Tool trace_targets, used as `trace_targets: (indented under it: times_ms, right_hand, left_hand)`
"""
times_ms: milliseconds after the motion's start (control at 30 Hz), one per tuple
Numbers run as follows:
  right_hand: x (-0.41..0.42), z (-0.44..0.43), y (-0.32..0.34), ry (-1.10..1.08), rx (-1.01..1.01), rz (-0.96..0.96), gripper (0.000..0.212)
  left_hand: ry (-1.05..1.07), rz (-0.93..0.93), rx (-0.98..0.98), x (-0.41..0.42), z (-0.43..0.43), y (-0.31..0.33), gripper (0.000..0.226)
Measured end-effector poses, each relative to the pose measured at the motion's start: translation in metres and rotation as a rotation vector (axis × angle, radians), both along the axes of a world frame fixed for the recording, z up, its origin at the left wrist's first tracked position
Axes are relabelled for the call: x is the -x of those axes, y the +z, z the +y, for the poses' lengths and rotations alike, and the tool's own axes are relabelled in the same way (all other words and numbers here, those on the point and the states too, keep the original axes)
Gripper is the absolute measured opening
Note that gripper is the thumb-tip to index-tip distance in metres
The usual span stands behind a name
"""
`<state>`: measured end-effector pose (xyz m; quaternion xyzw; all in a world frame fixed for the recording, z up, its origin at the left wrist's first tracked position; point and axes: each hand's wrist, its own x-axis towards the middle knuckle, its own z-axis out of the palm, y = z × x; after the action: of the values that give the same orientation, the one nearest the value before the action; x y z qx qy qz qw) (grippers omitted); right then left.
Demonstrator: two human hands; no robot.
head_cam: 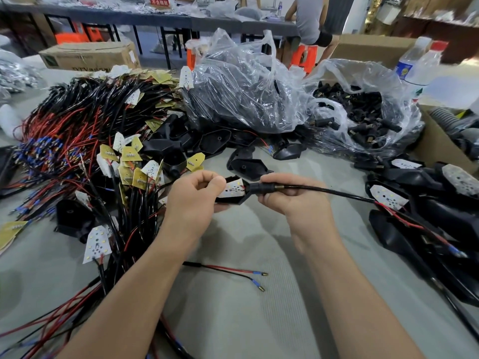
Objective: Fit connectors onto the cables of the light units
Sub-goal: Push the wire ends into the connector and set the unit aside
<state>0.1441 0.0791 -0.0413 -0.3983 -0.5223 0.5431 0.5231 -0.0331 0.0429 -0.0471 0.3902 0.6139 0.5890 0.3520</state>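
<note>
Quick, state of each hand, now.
Left hand: closed, fingers gripping the black light unit.
Right hand: closed, fingers gripping the black connector on the cable.

Free along the near edge of the table point(259, 327), save a loose red-and-black wire pair point(228, 269). Blocked at the left edge by a heap of wired LED boards point(85, 130); toward the far edge by black housings point(215, 142) and two clear bags point(246, 92); at the right edge by piled light units point(427, 211).
</note>
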Motion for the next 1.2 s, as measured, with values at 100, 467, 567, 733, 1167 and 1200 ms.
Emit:
trace_targets:
  times_ms: [100,467,567,733,1167,1200]
  right_hand:
    - [0.001,-0.002,0.000,0.057,0.090,0.124,0.045]
    - [-0.002,-0.003,0.003,0.202,0.108,0.122,0.038]
    - [-0.004,0.001,0.003,0.213,0.157,0.235,0.051]
    - [-0.002,0.002,0.000,0.203,0.158,0.233,0.053]
    - [-0.009,0.006,0.005,0.117,0.163,0.322,0.030]
    - [-0.009,0.007,0.005,0.103,0.172,0.337,0.029]
  left_hand:
    - [0.049,0.047,-0.043,-0.002,-0.001,-0.002,0.012]
    - [-0.031,-0.061,-0.056,0.001,-0.005,0.010,0.028]
    - [-0.098,-0.221,-0.031,0.001,-0.007,0.013,0.009]
    - [-0.192,-0.249,-0.022,-0.002,-0.009,0.014,0.022]
    - [0.077,-0.089,-0.181,-0.001,-0.008,0.012,0.014]
    - [0.093,-0.033,-0.184,0.001,-0.007,0.011,0.013]
